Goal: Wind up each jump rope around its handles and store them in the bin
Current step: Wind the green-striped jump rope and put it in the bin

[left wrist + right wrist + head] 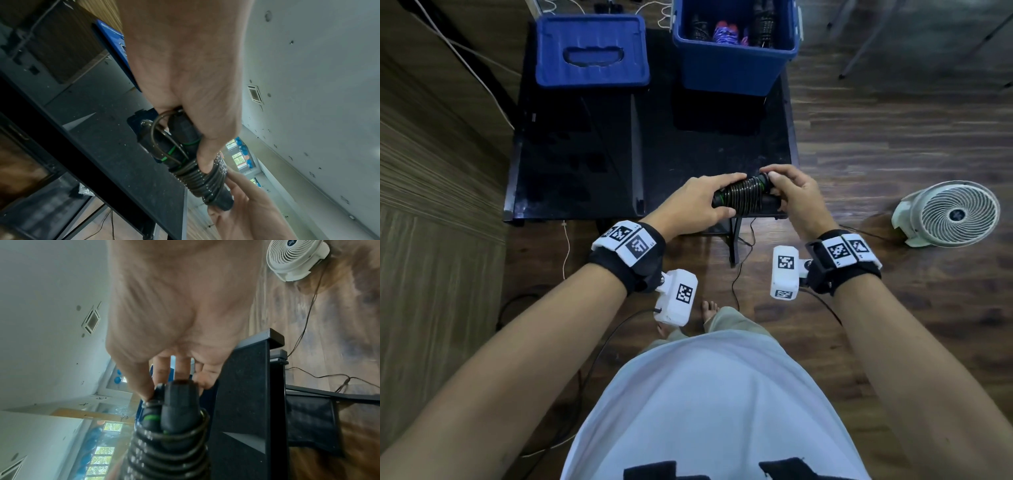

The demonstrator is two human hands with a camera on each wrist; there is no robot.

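Holding a nearly wound jump rope (743, 197) over the table (688, 150) edge at 6 o'clock: left hand (695, 205) grip curled round one handle end, right hand (796, 197) grip pinching the other. Looks coiled tight along both handles, only a short loop left to tuck, then stowing. At 12 o'clock, open blue bin (736, 65) already holding several wound ropes; at 10 o'clock, its lid (590, 51) lying flat.

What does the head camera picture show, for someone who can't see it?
Two hands, the left hand and the right hand, hold a black jump rope coiled around its handles, above the near edge of a black table. At the table's far end stand an open blue bin holding other wound ropes and, left of it, its blue lid. A white fan sits on the wooden floor to the right.
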